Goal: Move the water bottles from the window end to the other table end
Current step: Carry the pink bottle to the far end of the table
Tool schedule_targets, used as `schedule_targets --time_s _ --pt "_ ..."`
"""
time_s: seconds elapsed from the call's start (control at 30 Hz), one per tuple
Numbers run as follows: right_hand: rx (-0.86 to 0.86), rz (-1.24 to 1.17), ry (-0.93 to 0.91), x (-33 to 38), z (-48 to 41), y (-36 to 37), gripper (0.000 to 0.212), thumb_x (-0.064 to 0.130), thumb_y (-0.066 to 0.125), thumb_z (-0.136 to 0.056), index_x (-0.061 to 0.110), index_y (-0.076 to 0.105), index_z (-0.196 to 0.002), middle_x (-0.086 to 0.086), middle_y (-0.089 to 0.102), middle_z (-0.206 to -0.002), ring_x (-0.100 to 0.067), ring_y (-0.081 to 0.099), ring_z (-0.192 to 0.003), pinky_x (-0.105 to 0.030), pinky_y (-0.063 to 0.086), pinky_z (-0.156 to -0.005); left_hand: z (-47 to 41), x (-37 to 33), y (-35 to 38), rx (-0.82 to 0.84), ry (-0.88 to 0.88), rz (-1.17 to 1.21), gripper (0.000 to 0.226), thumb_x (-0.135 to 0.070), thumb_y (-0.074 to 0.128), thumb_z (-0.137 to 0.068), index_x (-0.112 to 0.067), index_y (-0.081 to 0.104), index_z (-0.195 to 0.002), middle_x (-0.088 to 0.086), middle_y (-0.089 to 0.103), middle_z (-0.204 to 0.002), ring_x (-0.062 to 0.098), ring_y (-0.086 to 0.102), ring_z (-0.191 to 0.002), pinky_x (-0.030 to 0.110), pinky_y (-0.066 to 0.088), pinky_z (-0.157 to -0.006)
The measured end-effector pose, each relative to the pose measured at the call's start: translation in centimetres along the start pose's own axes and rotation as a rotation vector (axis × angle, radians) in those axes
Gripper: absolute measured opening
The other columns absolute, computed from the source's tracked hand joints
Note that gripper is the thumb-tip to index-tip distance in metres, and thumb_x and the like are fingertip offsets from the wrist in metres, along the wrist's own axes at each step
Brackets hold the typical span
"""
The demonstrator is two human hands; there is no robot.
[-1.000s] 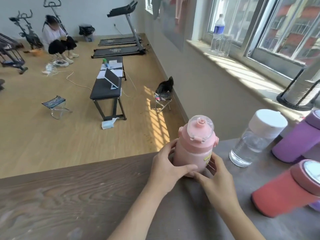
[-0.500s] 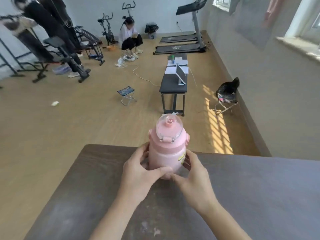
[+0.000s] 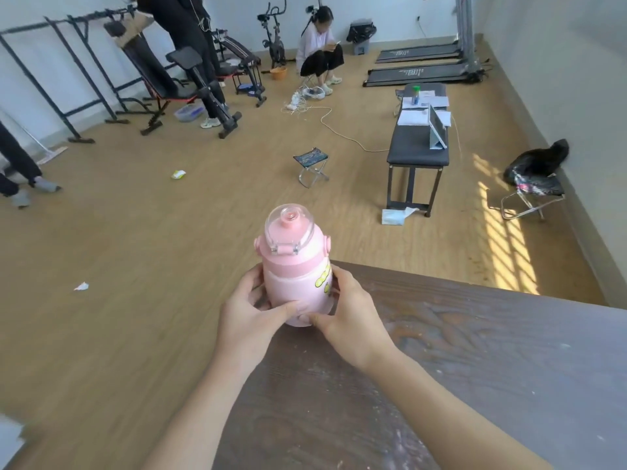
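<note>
A pink water bottle (image 3: pixel 295 266) with a clear domed lid stands upright at the far left corner of the dark wooden table (image 3: pixel 475 368). My left hand (image 3: pixel 247 317) wraps its left side and base. My right hand (image 3: pixel 349 317) grips its right side, thumb near the bottom. Whether the bottle's base touches the tabletop is hidden by my fingers. The other bottles and the window are out of view.
The table's left edge and far edge meet just behind the bottle; beyond lies wooden floor. A small folding stool (image 3: pixel 310 164), a black bench (image 3: pixel 419 147) with a tablet and papers, exercise machines (image 3: pixel 190 79) and a seated person (image 3: pixel 320 52) are across the room.
Both hands have carried the pink bottle leftward along the table, away from the window and the other bottles, to the table's left corner. My view has turned left with it.
</note>
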State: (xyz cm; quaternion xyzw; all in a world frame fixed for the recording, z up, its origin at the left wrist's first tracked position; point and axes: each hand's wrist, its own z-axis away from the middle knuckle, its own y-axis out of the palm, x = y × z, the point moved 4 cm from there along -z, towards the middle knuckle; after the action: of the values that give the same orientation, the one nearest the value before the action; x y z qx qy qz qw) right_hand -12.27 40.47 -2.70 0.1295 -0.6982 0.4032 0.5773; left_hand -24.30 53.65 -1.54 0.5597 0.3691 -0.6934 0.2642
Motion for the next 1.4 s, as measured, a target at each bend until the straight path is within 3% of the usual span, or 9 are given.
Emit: schedule_targets --time_s 0.3,0.5,0.7,0.8,0.9,1.0,1.13,1.23,1.4 --pt "-0.004 0.089 0.034 -0.4 -1.6 2.2 0.073 0.022 0.085 -0.078 0.019 0.049 -0.141 0.003 0.059 -0.125 -0.015 0.055 -0.117 -0.029 0.046 -0.097 -2.3 2.1 -1.2 0.038 -0.016 0.049 0.084 0.01 0.092 -0.066 -0.013 0.062 -0.141 0.002 0.079 -0.128 0.007 0.076 -0.118 0.02 0.062 -0.088" --pt "-0.02 0.118 0.063 -0.9 -2.1 2.3 0.069 0.021 0.086 -0.079 0.014 0.049 -0.138 -0.004 0.06 -0.128 -0.022 0.056 -0.12 -0.034 0.048 -0.099 -3.3 2.6 -0.6 0.063 -0.004 0.054 0.084 0.01 0.092 -0.068 -0.012 0.061 -0.142 -0.011 0.077 -0.122 -0.007 0.076 -0.104 0.016 0.06 -0.082" --pt "0.004 0.09 0.057 -0.6 -1.3 1.8 0.097 0.027 0.087 -0.08 0.016 0.032 -0.159 0.0 0.048 -0.151 -0.019 0.045 -0.141 -0.026 0.037 -0.109 -1.8 1.9 -0.6 0.129 -0.003 -0.121 0.096 -0.005 0.096 -0.068 -0.03 0.047 -0.148 -0.014 0.068 -0.134 -0.007 0.072 -0.11 0.016 0.057 -0.086" --pt "-0.016 0.093 0.076 -1.2 0.8 -0.7 0.101 0.027 0.084 -0.085 0.019 0.021 -0.163 0.004 0.034 -0.161 -0.014 0.044 -0.139 -0.013 0.03 -0.104 1.0 0.8 -1.3 -0.12 -0.004 -0.453 0.094 -0.022 0.096 -0.068 -0.027 0.045 -0.146 -0.005 0.054 -0.13 0.018 0.062 -0.113 0.034 0.048 -0.086" --pt "-0.121 0.043 0.096 -2.5 4.5 -5.4 0.091 0.027 0.08 -0.088 0.026 0.025 -0.161 0.013 0.039 -0.152 -0.009 0.053 -0.124 -0.005 0.038 -0.087 5.0 -0.6 0.2 -0.244 0.048 -0.457 0.055 -0.02 0.093 -0.074 -0.027 0.054 -0.113 -0.001 0.053 -0.099 0.027 0.057 -0.093 0.039 0.043 -0.077" --pt "-0.262 0.018 0.134 -4.3 9.3 -12.1 0.085 0.029 0.082 -0.087 0.028 0.033 -0.156 0.022 0.041 -0.139 0.0 0.045 -0.128 -0.016 0.036 -0.099 8.3 -2.0 6.1 -0.065 0.082 -0.425 0.036 -0.019 0.091 -0.077 -0.033 0.06 -0.09 0.0 0.062 -0.079 0.018 0.06 -0.073 0.026 0.045 -0.069" --pt "-0.532 0.077 0.21 -7.7 17.0 -23.2 0.078 0.024 0.085 -0.083 0.023 0.044 -0.15 0.025 0.046 -0.131 -0.009 0.052 -0.129 -0.031 0.044 -0.108 12.8 -4.4 18.8 0.272 0.127 -0.368 0.031 -0.02 0.09 -0.079 -0.035 0.071 -0.099 -0.002 0.072 -0.088 0.016 0.064 -0.075 0.008 0.046 -0.065" --pt "-0.755 0.122 0.295 -10.5 23.5 -31.5 0.076 0.019 0.087 -0.08 0.016 0.049 -0.146 0.016 0.05 -0.129 -0.015 0.058 -0.116 -0.028 0.044 -0.097 16.9 -6.4 29.1 0.486 0.166 -0.345 0.036 -0.022 0.089 -0.08 -0.032 0.073 -0.11 -0.008 0.072 -0.096 0.012 0.065 -0.075 0.01 0.048 -0.069" --pt "-1.073 0.098 0.436 -15.1 33.9 -41.3 0.071 0.012 0.087 -0.08 0.009 0.053 -0.143 -0.001 0.058 -0.139 -0.026 0.063 -0.119 -0.03 0.044 -0.097 24.6 -9.6 44.3 0.7 0.264 -0.324 0.049 -0.024 0.091 -0.077 -0.03 0.073 -0.122 -0.01 0.076 -0.113 0.004 0.073 -0.086 0.025 0.059 -0.088"
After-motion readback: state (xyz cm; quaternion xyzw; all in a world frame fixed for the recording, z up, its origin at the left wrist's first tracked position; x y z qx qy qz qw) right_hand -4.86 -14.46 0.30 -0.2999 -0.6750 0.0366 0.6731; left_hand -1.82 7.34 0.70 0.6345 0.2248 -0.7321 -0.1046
